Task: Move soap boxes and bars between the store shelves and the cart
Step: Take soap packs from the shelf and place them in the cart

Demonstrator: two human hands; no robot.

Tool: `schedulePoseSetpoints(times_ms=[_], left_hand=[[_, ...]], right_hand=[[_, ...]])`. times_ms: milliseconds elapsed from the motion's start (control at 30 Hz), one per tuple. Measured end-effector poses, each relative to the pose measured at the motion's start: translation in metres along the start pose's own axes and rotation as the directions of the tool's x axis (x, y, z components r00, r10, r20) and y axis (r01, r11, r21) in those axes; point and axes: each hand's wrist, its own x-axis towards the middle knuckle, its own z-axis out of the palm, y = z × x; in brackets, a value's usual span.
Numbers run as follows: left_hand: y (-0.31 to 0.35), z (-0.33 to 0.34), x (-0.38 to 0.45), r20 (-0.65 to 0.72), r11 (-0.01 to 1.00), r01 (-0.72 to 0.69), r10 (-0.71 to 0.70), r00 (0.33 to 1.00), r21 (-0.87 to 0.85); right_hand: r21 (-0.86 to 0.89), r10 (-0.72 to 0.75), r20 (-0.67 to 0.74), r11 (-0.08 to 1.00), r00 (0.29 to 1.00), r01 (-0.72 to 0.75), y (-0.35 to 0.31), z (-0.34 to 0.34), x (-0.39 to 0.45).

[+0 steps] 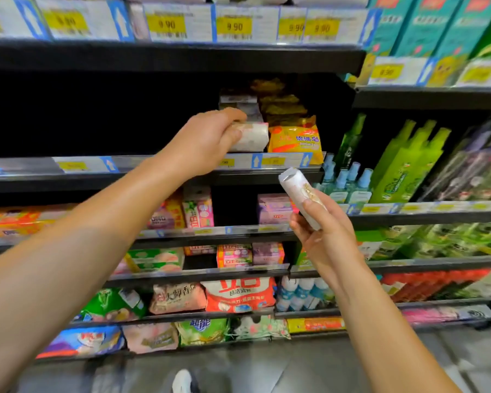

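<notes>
A white soap box (251, 136), with a pale printed pattern on smooth card, is gripped by the left hand (210, 140) at the front edge of the dark shelf (153, 177), near 12 o'clock in the view. The fingers are curled over its top and the thumb is pressed on its near face. Just at its 3 o'clock, touching or almost touching, a crinkled yellow packet (295, 139) is seen, with more of the same stacked behind it.

A second white box (301, 194), long and rectangular with a gold mark on its side, is held by the right hand (321, 231) lower down, at about 4 o'clock from the first. It is tilted, with its open-looking end turned up and to the left, and it is kept in front of the shelves, apart from them. Clear price strips with yellow labels (165, 24) run along the shelf edges. Soft plastic bags (238, 296) are laid on the lower shelves.
</notes>
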Motion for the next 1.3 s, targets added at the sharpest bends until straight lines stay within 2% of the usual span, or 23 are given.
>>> schedulePoseSetpoints(times_ms=[267, 433, 800, 1033, 1167, 1300], left_hand=[[0.013, 0.015, 0.007, -0.074, 0.999, 0.01, -0.006, 0.997, 0.051], [0.01, 0.028, 0.006, -0.132, 0.981, 0.079, -0.056, 0.99, 0.179], [-0.006, 0.049, 0.004, -0.176, 0.991, 0.067, -0.045, 0.983, 0.119], [-0.003, 0.049, 0.003, -0.204, 0.989, 0.11, -0.087, 0.975, 0.101], [0.01, 0.048, -0.007, -0.254, 0.981, 0.058, -0.009, 0.967, 0.186], [0.014, 0.053, -0.02, -0.189, 0.963, 0.02, 0.033, 0.981, 0.269]], right_hand=[[-0.028, 0.028, 0.058, 0.999, 0.998, -0.026, 0.008, -0.003, 0.003], [-0.011, 0.045, 0.062, 0.999, 0.997, -0.045, 0.01, -0.004, 0.003], [0.006, 0.041, 0.087, 0.999, 0.995, -0.042, 0.018, -0.005, 0.012], [-0.018, 0.045, 0.105, 0.999, 0.993, -0.044, 0.022, -0.004, 0.013], [-0.029, 0.039, 0.103, 0.999, 0.994, -0.036, 0.023, -0.007, 0.011], [-0.031, 0.049, 0.082, 0.998, 0.995, -0.047, 0.025, -0.011, 0.01]])
